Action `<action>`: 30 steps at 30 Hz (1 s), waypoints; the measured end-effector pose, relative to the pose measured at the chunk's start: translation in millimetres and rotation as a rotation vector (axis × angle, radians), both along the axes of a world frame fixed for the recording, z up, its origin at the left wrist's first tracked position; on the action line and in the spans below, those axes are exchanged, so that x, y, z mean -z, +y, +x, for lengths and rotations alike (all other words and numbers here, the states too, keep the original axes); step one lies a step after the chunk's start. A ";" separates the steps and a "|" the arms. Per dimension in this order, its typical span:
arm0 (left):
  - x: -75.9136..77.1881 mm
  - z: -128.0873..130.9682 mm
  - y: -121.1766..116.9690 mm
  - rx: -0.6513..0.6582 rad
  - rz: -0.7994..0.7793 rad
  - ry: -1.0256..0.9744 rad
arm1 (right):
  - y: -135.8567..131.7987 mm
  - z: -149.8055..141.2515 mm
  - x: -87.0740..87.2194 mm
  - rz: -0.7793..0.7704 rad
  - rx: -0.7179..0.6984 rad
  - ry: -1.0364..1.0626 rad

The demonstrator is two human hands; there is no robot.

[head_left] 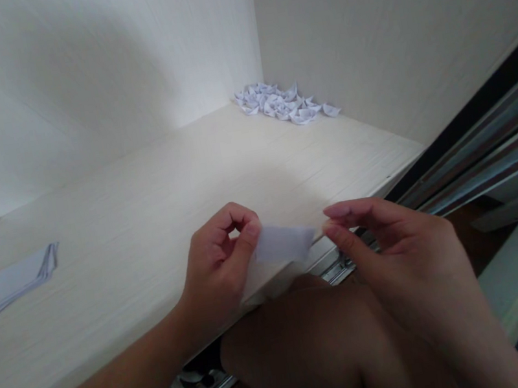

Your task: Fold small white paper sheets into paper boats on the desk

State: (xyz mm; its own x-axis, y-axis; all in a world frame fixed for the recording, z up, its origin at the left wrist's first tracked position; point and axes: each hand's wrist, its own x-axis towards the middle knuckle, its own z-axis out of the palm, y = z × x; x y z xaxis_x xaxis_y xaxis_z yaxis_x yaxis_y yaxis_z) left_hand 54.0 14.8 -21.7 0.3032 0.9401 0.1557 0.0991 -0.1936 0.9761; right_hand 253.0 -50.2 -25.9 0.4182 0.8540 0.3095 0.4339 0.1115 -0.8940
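Observation:
My left hand (223, 255) pinches a small piece of white paper (284, 242) by its left end, between thumb and bent index finger. The paper is held over the front edge of a pale wooden shelf (142, 199). Just off the paper's right end is my right hand (389, 239), its thumb and index fingertips close together with a slight gap and nothing seen between them. Small folded paper boats (281, 104) lie heaped in the far right corner of the shelf. A stack of white paper slips (14, 282) rests on the left side.
Pale panels (119, 58) close off the shelf at the back and sides. A dark-edged sliding door frame (469, 95) stands at the right. My bent leg (303, 351) is below the shelf's front edge, above a metal track (332, 267).

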 end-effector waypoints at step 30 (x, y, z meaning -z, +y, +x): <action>7.3 5.7 0.3 0.102 -0.325 -0.221 | 0.7 -14.6 6.3 -0.003 -0.361 0.340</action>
State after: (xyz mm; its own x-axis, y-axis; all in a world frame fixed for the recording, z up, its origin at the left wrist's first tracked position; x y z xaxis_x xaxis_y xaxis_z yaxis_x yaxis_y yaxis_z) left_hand 59.7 15.1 -29.0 0.3900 0.9179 -0.0732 -0.1234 0.1309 0.9837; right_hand 238.5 -49.6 -32.1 0.1723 0.9637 0.2038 0.0515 0.1978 -0.9789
